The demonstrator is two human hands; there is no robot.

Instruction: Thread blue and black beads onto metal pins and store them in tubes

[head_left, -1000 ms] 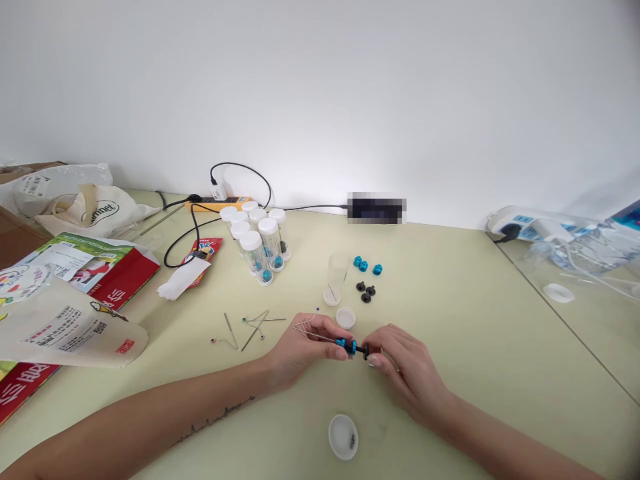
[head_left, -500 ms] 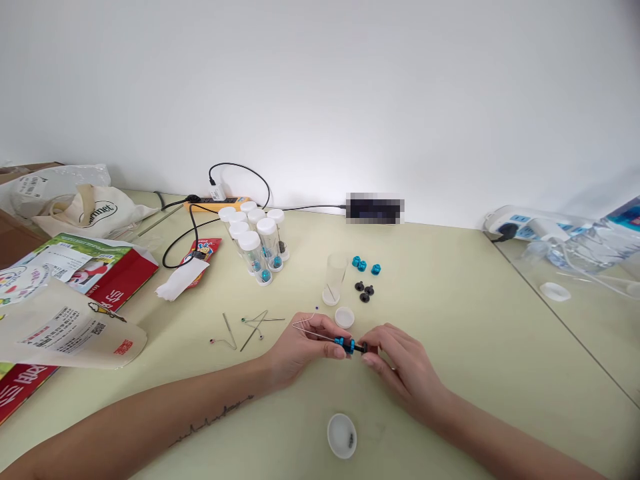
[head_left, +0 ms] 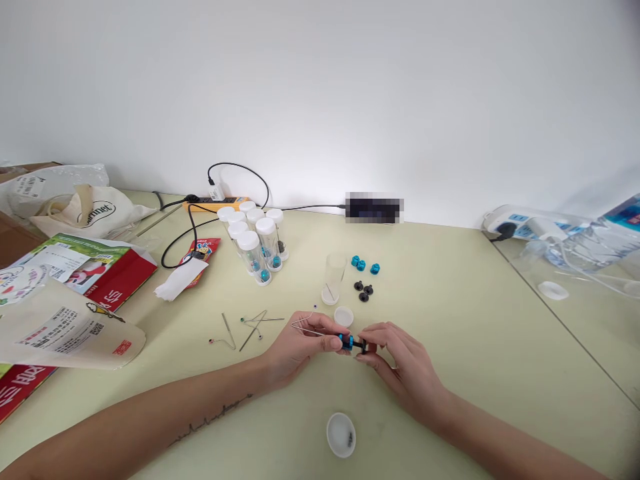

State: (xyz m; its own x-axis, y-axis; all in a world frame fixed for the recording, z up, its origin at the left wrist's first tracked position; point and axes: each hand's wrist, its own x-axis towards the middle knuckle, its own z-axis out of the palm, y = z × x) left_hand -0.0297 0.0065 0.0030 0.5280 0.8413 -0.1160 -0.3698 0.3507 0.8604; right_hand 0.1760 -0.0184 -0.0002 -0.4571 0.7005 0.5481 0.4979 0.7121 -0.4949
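Pinching a shiny blue metal cylinder [head_left: 346, 341] in the left hand [head_left: 303, 343], and gripping a black disc-ended stem [head_left: 364, 347] in the right hand [head_left: 403, 357], lined up end to end! Showing above the left fingers, too, a thin bent silver wire [head_left: 306, 327]. Seeing just past the hands a shallow round white lid [head_left: 343, 316], then an upright clear plastic tube [head_left: 335, 277], with shiny blue metal pieces [head_left: 375, 269] and black flanged pieces [head_left: 364, 297] to its right. Spotting nearer, on the pale green tabletop [head_left: 295, 420], a white cup-shaped cap [head_left: 339, 435] with small dark bits inside.
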